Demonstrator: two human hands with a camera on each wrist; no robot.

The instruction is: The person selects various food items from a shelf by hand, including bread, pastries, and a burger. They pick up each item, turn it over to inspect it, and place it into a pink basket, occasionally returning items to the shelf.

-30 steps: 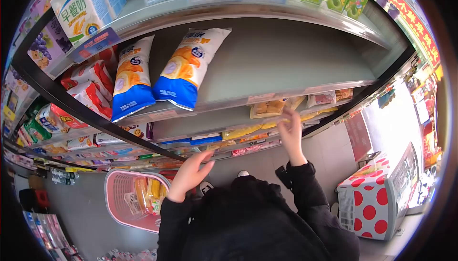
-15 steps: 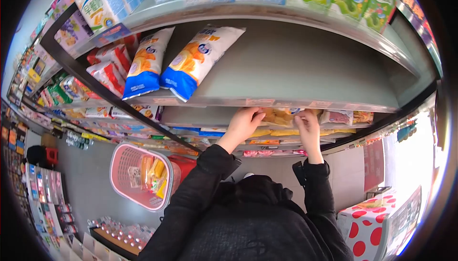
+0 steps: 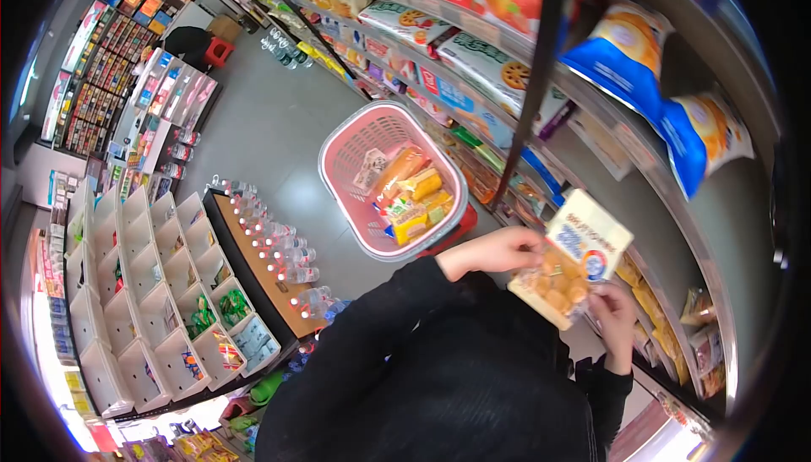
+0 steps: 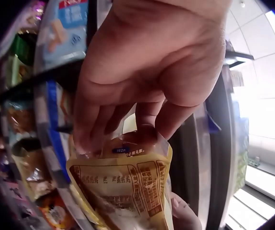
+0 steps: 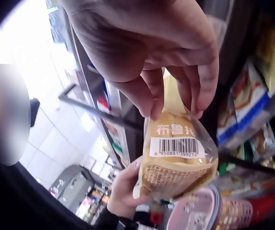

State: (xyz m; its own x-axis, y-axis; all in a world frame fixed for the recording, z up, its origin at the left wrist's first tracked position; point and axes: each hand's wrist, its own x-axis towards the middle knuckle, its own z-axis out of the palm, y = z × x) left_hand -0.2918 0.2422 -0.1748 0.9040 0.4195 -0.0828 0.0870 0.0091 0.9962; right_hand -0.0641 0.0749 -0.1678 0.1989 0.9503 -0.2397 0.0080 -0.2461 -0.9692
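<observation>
- A second ago both hands were up at the shelf among the snack packs; now the pastry pack (image 3: 570, 272) is off the shelf and held between them in front of the chest, which suggests it has been picked out and is being looked over.
- The left hand (image 3: 494, 251) grips the pack's near edge, fingers (image 4: 123, 120) curled down over the sealed top; the right hand (image 3: 615, 317) pinches the opposite end, fingers (image 5: 195, 91) clamped on the wrapper.
- The pink basket (image 3: 338, 171) sits on the floor beyond the left fingers, well apart from the pack, already holding several snack packets.
- The head view alone shows the basket, the shelves (image 3: 591, 116) and the bottle rack (image 3: 270, 242); the right wrist view alone shows the barcode (image 5: 178, 146) on the pack's back; the left wrist view shows printed text on the wrapper that neither other view resolves.
</observation>
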